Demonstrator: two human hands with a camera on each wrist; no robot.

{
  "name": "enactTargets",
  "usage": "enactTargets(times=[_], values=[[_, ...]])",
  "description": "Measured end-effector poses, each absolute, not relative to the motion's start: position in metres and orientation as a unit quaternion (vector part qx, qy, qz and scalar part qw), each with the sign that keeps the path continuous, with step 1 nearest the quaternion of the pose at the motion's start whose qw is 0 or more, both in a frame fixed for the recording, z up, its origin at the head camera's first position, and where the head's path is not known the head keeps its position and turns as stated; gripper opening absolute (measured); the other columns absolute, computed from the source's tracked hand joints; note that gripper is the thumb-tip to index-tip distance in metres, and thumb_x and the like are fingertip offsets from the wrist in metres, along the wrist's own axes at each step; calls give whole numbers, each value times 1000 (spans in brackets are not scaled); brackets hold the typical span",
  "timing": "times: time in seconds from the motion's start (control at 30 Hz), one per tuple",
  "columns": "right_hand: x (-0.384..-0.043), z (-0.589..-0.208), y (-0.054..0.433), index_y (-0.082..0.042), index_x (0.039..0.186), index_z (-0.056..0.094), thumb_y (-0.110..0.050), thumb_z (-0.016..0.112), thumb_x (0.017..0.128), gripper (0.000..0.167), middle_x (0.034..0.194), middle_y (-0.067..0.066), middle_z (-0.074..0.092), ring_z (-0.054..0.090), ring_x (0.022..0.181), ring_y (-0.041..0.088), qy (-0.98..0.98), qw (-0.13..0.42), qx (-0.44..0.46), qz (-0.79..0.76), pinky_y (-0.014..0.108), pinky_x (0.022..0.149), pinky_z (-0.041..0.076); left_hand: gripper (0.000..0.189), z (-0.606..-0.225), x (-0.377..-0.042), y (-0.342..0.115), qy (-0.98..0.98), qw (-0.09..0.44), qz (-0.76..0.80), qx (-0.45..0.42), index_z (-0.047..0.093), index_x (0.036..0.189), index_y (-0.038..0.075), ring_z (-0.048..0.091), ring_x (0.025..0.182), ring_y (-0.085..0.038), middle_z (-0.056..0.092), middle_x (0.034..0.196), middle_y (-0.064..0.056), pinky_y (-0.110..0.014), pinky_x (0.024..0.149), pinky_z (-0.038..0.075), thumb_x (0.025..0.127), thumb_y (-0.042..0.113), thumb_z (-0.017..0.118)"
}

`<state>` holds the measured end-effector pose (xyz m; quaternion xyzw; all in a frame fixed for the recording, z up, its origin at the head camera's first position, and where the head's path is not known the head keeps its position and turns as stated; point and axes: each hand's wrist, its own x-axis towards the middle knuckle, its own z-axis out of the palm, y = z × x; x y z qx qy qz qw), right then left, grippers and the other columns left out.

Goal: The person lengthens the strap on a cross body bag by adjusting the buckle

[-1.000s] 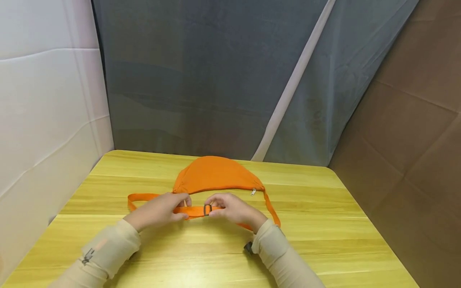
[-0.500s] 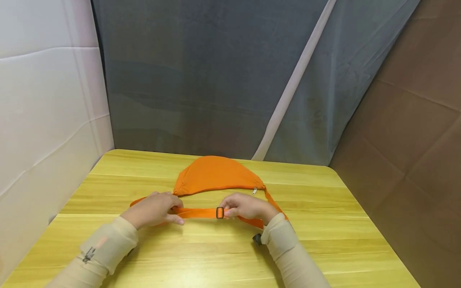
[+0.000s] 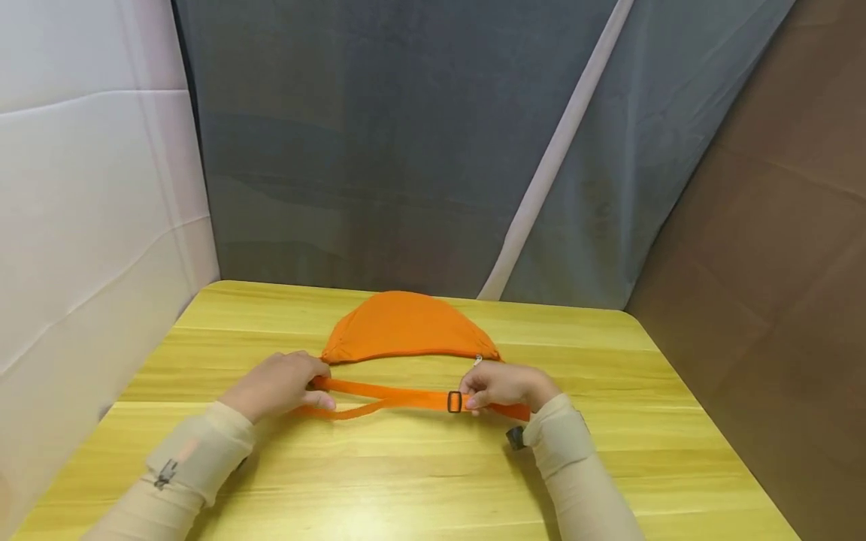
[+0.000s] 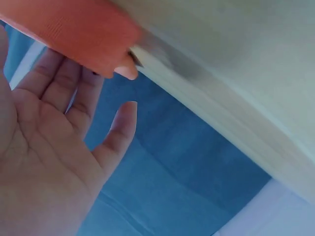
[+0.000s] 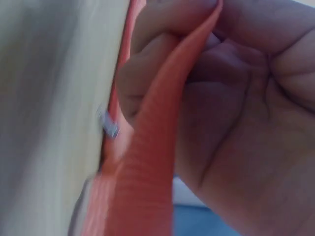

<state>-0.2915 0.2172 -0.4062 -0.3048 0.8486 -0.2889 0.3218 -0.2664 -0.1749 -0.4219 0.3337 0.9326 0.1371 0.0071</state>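
Observation:
An orange waist bag (image 3: 409, 327) lies near the far edge of the table, its curved side away from me and a silver zipper pull (image 3: 478, 359) at its right end. In front of it, the orange strap (image 3: 413, 398) stretches between both hands. My right hand (image 3: 507, 383) pinches the strap between thumb and fingers, just right of a black slide buckle (image 3: 455, 402). My left hand (image 3: 280, 383) is at the strap's left part, fingers reaching to it and thumb held apart. The left wrist view shows that thumb (image 4: 120, 128) touching nothing.
The yellow wood-grain table (image 3: 406, 481) extends on all sides of the bag. A grey curtain (image 3: 372, 150) hangs behind it, crossed by a pale diagonal strip (image 3: 541, 180). White fabric (image 3: 101, 188) stands at the left, brown fabric (image 3: 758, 225) at the right.
My right hand has moved right, carrying the slide buckle with it. My left hand has shifted slightly left and its fingers have loosened. More strap now spans the gap between the hands.

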Motion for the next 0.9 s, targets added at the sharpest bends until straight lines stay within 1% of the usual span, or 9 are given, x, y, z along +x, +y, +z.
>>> enactTargets(times=[0.1, 0.27, 0.33, 0.4, 0.5, 0.6, 0.67, 0.77, 0.9], values=[[-288, -410, 230, -4, 80, 65, -6, 64, 98, 18, 68, -2, 58, 46, 60, 9, 847, 340, -286, -292, 23, 64, 41, 39, -422, -268, -181, 935, 3, 129, 331, 68, 89, 18, 52, 75, -14, 60, 83, 7, -38, 72, 47, 81, 55, 75], [-284, -419, 243, -3, 78, 65, -3, 63, 97, 19, 69, 1, 62, 50, 59, 11, 840, 364, -250, -314, 24, 63, 45, 46, -422, -268, -185, 933, -6, 124, 338, 73, 101, 12, 62, 84, -20, 69, 94, 1, -47, 79, 51, 83, 55, 73], [-282, -421, 245, -2, 79, 66, -3, 63, 97, 18, 70, 2, 63, 51, 59, 11, 836, 373, -238, -325, 25, 65, 46, 42, -423, -267, -185, 931, -8, 129, 342, 73, 99, 14, 60, 82, -18, 67, 90, 4, -46, 78, 51, 84, 53, 73], [-283, -423, 246, 0, 83, 68, -3, 63, 97, 16, 71, 2, 64, 54, 61, 11, 836, 375, -234, -324, 26, 67, 48, 38, -424, -266, -185, 929, -12, 132, 346, 71, 93, 15, 56, 77, -15, 63, 84, 6, -43, 74, 50, 85, 52, 73], [-286, -423, 245, -1, 94, 73, -6, 63, 98, 12, 81, -1, 67, 56, 71, 9, 851, 350, -246, -304, 25, 73, 49, 29, -425, -265, -186, 930, -5, 145, 338, 68, 83, 20, 51, 73, -12, 57, 78, 10, -38, 71, 48, 87, 48, 74], [-291, -422, 243, -2, 105, 75, -9, 60, 102, 17, 91, 0, 70, 56, 78, 11, 860, 330, -245, -302, 26, 76, 50, 25, -424, -267, -190, 929, 11, 164, 331, 69, 82, 22, 52, 74, -9, 59, 80, 12, -36, 73, 48, 90, 45, 72], [-296, -422, 242, 0, 111, 73, -9, 57, 104, 20, 96, 4, 71, 60, 82, 14, 858, 324, -238, -320, 30, 78, 53, 21, -423, -269, -194, 926, 29, 184, 329, 72, 85, 23, 55, 76, -8, 63, 83, 13, -36, 75, 49, 93, 43, 70], [-303, -422, 242, 3, 115, 70, -10, 53, 106, 23, 99, 12, 72, 65, 87, 21, 857, 316, -214, -346, 36, 80, 55, 19, -424, -273, -196, 919, 50, 211, 328, 74, 90, 24, 58, 78, -6, 67, 88, 13, -38, 78, 51, 97, 39, 66], [-316, -427, 241, 6, 122, 64, -13, 53, 107, 27, 106, 13, 70, 64, 93, 22, 865, 291, -188, -364, 39, 85, 55, 18, -425, -279, -203, 920, 61, 229, 311, 76, 97, 22, 63, 86, -7, 71, 96, 11, -41, 84, 53, 100, 36, 64]])
